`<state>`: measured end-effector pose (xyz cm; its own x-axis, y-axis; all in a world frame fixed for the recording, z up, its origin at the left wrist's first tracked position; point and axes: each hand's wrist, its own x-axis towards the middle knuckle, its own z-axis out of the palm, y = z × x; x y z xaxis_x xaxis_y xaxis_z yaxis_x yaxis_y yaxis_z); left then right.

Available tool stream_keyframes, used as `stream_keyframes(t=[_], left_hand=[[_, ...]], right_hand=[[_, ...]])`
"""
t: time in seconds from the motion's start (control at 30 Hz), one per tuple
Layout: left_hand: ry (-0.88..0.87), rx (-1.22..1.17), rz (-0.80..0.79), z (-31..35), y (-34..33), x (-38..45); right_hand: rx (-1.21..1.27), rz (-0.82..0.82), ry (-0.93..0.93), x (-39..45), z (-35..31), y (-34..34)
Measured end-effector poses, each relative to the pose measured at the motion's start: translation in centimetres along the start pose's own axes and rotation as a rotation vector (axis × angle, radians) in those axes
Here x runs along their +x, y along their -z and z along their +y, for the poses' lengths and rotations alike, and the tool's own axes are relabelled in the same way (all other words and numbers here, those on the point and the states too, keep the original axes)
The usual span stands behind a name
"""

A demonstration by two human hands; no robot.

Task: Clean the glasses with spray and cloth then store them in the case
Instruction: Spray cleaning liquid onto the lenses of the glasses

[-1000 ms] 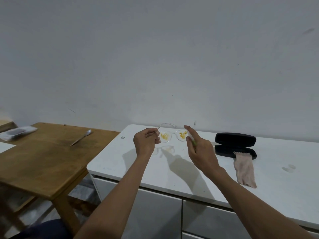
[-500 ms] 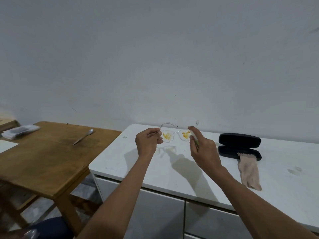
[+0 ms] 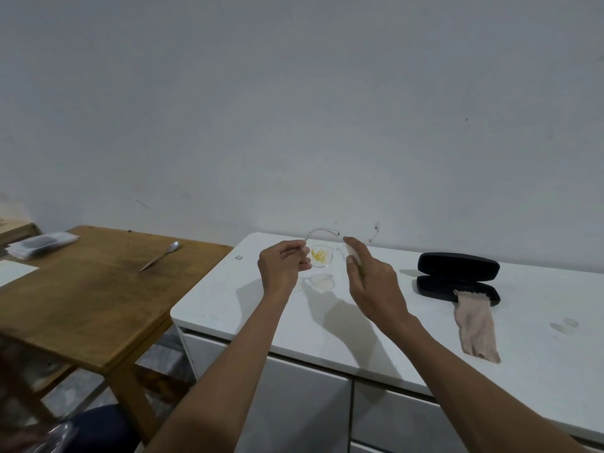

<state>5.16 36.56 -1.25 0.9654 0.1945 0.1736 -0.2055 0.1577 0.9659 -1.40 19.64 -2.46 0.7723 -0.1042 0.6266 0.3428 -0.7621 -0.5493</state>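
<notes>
Clear-framed glasses [image 3: 319, 255] with yellow smears on the lens hang above the white cabinet top [image 3: 222, 305]. My left hand [image 3: 282, 268] pinches them at their left side, one temple arching up behind. My right hand [image 3: 372, 282] is closed round a small spray bottle [image 3: 354, 255], forefinger on its top, right beside the glasses and covering the other lens. A black glasses case [image 3: 457, 277] lies open to the right. A beige cloth [image 3: 475, 325] hangs out of the case onto the top.
A wooden table [image 3: 81, 289] stands left of the cabinet, with a spoon [image 3: 160, 256] and a stack of packets [image 3: 42, 243] on it. A plain wall rises right behind the cabinet. Small wet marks [image 3: 565, 325] show at the right of the top.
My right hand with the spray bottle has moved closer in, now hiding the right lens that showed before. My left hand keeps its hold on the glasses.
</notes>
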Motion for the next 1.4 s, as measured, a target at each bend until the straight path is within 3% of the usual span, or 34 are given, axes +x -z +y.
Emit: stream_keyframes(t=[0.57,0.93,1.17,1.4], left_hand=[[0.007,0.010,-0.004,0.1,0.3,-0.2],[0.012,-0.011,0.021,0.4,0.9,0.1],[0.021,-0.073,0.030,1.3,2.1,0.8],[0.027,-0.123,-0.028,2.1,1.8,0.8]], right_hand=[[-0.014,0.020,0.100,0.2,-1.9,-3.1],[0.017,0.101,-0.112,-0.1,-1.3,-2.6],[0.434,0.271,-0.424,0.1,0.6,-1.0],[1.041,0.188,-0.753,1.6,0.4,0.0]])
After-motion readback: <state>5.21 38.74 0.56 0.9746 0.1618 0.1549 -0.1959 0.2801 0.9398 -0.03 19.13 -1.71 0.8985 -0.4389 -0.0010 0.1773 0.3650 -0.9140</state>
